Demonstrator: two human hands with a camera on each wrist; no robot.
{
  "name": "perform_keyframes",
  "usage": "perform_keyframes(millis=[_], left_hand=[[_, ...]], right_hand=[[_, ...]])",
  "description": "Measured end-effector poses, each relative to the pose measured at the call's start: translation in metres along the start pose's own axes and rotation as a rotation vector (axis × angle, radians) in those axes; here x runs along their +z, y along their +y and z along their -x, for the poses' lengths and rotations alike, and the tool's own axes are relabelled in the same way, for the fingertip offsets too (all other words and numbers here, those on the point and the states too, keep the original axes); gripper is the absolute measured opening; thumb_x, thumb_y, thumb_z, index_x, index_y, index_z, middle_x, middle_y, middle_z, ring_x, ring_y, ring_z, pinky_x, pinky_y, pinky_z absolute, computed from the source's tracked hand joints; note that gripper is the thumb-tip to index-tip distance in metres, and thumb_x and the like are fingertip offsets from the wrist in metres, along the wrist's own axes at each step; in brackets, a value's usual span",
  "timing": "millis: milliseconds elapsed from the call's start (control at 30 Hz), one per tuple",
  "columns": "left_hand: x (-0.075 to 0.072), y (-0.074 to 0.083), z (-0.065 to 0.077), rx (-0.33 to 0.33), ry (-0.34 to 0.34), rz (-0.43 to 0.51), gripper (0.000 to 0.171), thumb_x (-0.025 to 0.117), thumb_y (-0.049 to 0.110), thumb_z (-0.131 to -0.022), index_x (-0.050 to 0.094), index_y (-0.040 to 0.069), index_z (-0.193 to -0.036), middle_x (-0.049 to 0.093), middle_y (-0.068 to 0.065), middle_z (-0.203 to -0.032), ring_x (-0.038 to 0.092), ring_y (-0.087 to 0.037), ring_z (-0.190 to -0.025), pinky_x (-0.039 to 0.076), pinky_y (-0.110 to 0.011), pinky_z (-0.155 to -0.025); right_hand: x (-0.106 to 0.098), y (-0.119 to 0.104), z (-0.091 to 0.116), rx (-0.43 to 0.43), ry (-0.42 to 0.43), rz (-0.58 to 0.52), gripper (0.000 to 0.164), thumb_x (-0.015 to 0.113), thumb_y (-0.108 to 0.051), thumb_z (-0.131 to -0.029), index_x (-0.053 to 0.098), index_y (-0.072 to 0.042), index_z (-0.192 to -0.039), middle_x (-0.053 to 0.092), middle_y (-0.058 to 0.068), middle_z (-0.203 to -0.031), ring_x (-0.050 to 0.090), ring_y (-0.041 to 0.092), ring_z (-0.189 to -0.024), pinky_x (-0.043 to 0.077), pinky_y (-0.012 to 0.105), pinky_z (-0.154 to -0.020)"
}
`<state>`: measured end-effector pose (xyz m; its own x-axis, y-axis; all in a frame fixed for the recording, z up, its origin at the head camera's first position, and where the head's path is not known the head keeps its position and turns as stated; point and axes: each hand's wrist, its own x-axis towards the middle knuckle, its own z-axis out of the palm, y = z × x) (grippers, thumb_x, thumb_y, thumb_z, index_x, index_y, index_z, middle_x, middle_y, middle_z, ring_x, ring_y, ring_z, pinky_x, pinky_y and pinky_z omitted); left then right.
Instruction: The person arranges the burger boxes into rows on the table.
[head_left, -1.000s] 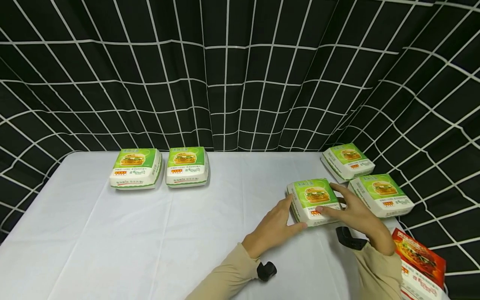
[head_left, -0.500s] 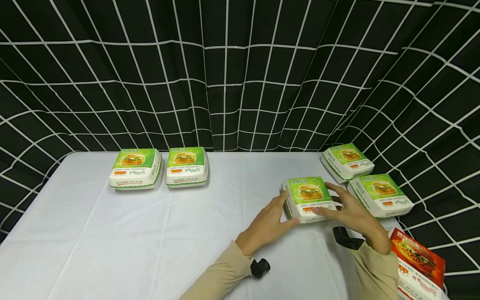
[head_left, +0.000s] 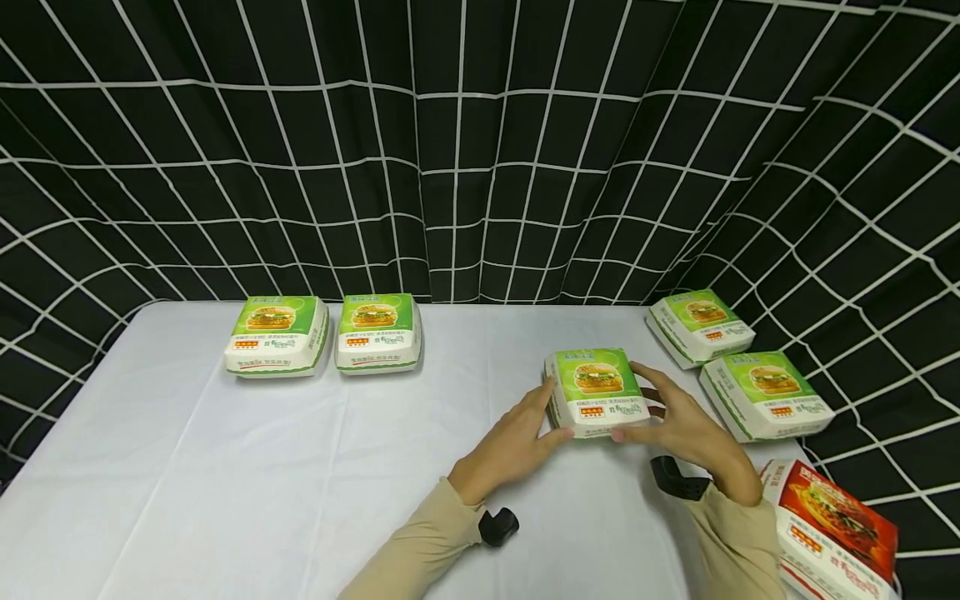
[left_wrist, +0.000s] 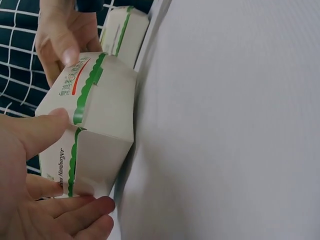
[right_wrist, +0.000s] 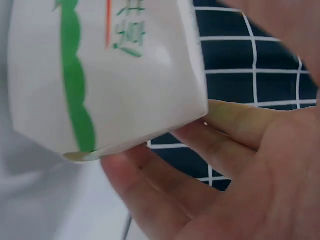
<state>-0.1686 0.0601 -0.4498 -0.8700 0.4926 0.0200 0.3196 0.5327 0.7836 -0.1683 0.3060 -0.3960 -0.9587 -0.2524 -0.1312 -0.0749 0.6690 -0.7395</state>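
Between my two hands is a green and white burger box (head_left: 600, 379), its printed lid facing up. My left hand (head_left: 508, 443) grips its near left corner, thumb on the front face and fingers along the left side. At the near right corner my right hand (head_left: 692, 429) holds it, thumb tip at the front edge and fingers against the right side. In the left wrist view the white front of the burger box (left_wrist: 112, 100) is close over the cloth. The right wrist view shows the right fingers (right_wrist: 150, 185) against the box's side and lower edge.
Two matching boxes (head_left: 273, 337) (head_left: 377, 333) stand at the back left of the white-clothed table (head_left: 247, 483). Two more, a back one (head_left: 701, 325) and a nearer one (head_left: 767, 396), sit at the right edge. A red burger box (head_left: 832, 525) lies front right. Black gridded curtains (head_left: 480, 150) surround the table.
Both hands have carried the burger box left and slightly toward the back, away from the right-hand boxes. My right thumb has shifted from the lid to the front edge.
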Motion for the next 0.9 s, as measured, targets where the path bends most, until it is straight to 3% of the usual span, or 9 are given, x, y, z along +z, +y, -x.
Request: perform_keyframes(millis=[233,667,900], left_hand=[[-0.011,-0.008,0.003,0.009,0.008,-0.008,0.078,0.054,0.038,-0.101,0.015,0.004,-0.158,0.029,-0.014,-0.162,0.03,-0.026,-0.15,0.03,-0.042,-0.121],[-0.032,-0.022,0.006,-0.047,0.049,0.027,0.074,0.06,0.03,-0.099,0.022,0.006,-0.158,0.032,-0.015,-0.16,0.033,-0.029,-0.148,0.03,-0.043,-0.121],[-0.039,-0.024,0.005,-0.066,0.079,0.054,0.066,0.059,0.026,-0.1,0.029,0.006,-0.156,0.04,-0.017,-0.155,0.042,-0.028,-0.143,0.034,-0.041,-0.119]], right_hand=[[0.01,-0.003,-0.007,-0.044,0.033,0.025,0.104,0.086,-0.014,-0.077,0.019,0.005,-0.155,0.03,0.035,-0.152,0.047,0.056,-0.127,0.047,0.059,-0.101],[0.036,-0.007,-0.022,-0.088,0.104,0.014,0.101,0.085,-0.017,-0.078,0.022,0.002,-0.155,0.031,0.031,-0.154,0.049,0.051,-0.129,0.047,0.056,-0.102],[0.046,-0.011,-0.029,-0.116,0.173,0.019,0.096,0.086,-0.015,-0.078,0.028,0.004,-0.152,0.032,0.029,-0.153,0.049,0.051,-0.129,0.048,0.056,-0.102]])
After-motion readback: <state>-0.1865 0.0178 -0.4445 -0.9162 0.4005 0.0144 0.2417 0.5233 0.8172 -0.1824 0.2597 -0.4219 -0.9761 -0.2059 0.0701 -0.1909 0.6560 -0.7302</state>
